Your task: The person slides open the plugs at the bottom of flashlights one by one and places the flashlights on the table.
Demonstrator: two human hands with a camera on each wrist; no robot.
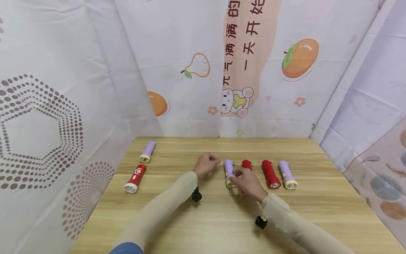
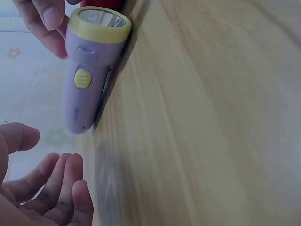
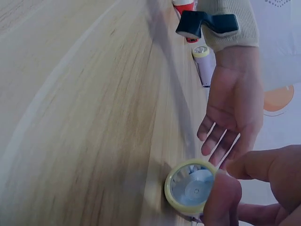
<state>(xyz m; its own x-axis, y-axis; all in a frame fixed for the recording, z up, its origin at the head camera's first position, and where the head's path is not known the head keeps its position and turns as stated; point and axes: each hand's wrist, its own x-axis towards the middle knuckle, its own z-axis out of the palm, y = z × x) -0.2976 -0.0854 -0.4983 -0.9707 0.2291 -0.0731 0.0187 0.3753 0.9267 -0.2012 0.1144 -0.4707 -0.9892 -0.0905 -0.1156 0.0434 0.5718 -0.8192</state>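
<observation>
In the head view a purple flashlight (image 1: 229, 168) with a yellow rim lies on the wooden table, lens end toward me. Thumb and fingers of my right hand (image 1: 248, 183) pinch it near its lens end. The right wrist view shows that flashlight's lens (image 3: 190, 188) close to the thumb, its body mostly hidden. To the left of it hovers my left hand (image 1: 206, 165), fingers loosely bent and holding nothing. From the left wrist, the flashlight's yellow switch (image 2: 83, 78) is visible beyond the fingertips.
Right of the held flashlight lie a partly covered red flashlight (image 1: 247, 164), another red flashlight (image 1: 270, 173) and a purple flashlight (image 1: 287, 173). On the table's left are a purple flashlight (image 1: 148, 151) and a red-and-white flashlight (image 1: 135, 178). A printed curtain (image 1: 196, 123) hangs behind.
</observation>
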